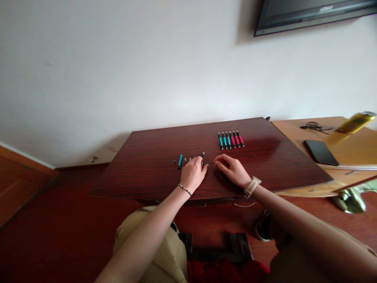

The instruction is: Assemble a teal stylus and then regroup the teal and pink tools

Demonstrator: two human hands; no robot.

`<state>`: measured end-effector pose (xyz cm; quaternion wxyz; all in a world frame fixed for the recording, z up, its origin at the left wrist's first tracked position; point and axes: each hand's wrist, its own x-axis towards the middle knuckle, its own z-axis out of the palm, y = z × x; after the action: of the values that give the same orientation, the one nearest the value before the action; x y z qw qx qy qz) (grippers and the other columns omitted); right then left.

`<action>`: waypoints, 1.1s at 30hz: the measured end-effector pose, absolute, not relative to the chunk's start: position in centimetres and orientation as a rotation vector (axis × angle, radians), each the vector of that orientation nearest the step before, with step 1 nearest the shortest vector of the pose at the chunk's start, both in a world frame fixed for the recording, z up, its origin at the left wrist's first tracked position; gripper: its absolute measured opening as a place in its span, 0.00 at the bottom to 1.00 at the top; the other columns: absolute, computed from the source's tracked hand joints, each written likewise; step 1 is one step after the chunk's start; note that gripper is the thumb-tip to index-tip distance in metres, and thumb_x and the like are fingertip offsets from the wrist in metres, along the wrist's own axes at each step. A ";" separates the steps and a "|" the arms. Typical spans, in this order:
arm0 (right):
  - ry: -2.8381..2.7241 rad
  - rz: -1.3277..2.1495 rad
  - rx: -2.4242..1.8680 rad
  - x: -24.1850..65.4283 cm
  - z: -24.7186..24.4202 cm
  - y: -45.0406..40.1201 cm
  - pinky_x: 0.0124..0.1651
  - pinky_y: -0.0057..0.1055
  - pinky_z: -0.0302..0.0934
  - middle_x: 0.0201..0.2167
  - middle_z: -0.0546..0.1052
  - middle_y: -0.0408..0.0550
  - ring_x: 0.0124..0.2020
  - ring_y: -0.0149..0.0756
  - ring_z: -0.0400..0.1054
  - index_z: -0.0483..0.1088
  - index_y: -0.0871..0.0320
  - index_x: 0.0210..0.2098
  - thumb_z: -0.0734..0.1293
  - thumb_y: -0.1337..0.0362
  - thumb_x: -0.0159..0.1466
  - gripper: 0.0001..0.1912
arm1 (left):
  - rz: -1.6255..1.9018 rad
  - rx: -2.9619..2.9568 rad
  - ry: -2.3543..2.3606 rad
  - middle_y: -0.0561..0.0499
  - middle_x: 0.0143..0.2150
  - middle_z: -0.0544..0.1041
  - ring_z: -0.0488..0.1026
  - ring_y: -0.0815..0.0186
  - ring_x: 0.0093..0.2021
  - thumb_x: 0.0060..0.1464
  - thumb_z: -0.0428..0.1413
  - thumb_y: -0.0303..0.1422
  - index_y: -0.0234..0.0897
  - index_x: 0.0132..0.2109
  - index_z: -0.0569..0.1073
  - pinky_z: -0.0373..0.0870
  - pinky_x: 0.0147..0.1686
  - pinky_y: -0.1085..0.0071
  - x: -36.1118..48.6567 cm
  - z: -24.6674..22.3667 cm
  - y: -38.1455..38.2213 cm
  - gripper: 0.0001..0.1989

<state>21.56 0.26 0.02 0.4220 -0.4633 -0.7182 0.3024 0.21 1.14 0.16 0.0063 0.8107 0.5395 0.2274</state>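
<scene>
My left hand (193,171) rests on the dark table, its fingers closed around a slim black pen part (203,155) whose light tip points away from me. Left of that hand lies a turquoise pen barrel (180,161) with a black end. A tiny dark piece (174,161) sits beside the barrel, and a small silvery piece (185,159) lies between barrel and hand. My right hand (232,169) is at the table, fingers curled and thumb near the index finger; whether anything is between them is hidden. Beyond it, several turquoise pens (224,140) and pink pens (236,139) form a neat row.
The dark red-brown table (159,141) stands against a white wall. At right, a lighter wooden desk (291,133) bears a black phone (321,152), a dark cable (315,126) and a yellow can (355,122). A screen (318,17) hangs above.
</scene>
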 end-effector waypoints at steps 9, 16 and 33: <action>-1.821 0.753 -1.179 21.7 0.2 0.2 0.43 0.34 0.65 0.34 0.83 0.45 0.35 0.40 0.76 0.75 0.53 0.41 0.63 0.53 0.75 0.13 | 0.750 2.605 1.884 0.42 0.52 0.74 0.69 0.50 0.55 0.60 0.60 0.25 0.40 0.52 0.73 0.69 0.54 0.54 -5.4 3.2 3.8 0.15; -1.831 0.753 -1.182 21.7 0.3 0.1 0.44 0.34 0.65 0.34 0.82 0.44 0.36 0.40 0.77 0.76 0.53 0.40 0.64 0.53 0.74 0.14 | 0.626 2.630 1.894 0.43 0.51 0.75 0.68 0.49 0.54 0.61 0.62 0.29 0.41 0.46 0.78 0.67 0.50 0.52 -7.1 2.3 4.4 0.07; -1.852 0.736 -1.175 21.6 0.2 0.3 0.43 0.34 0.65 0.34 0.83 0.44 0.36 0.40 0.77 0.76 0.52 0.40 0.64 0.54 0.74 0.13 | 0.823 2.575 1.761 0.46 0.47 0.80 0.71 0.55 0.50 0.68 0.57 0.31 0.42 0.42 0.80 0.65 0.48 0.58 -6.5 2.3 5.2 0.07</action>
<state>21.62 0.28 0.20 0.4022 -0.4651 -0.7329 0.2912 -6.50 5.20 2.34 -0.0423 0.7975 0.5452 0.2549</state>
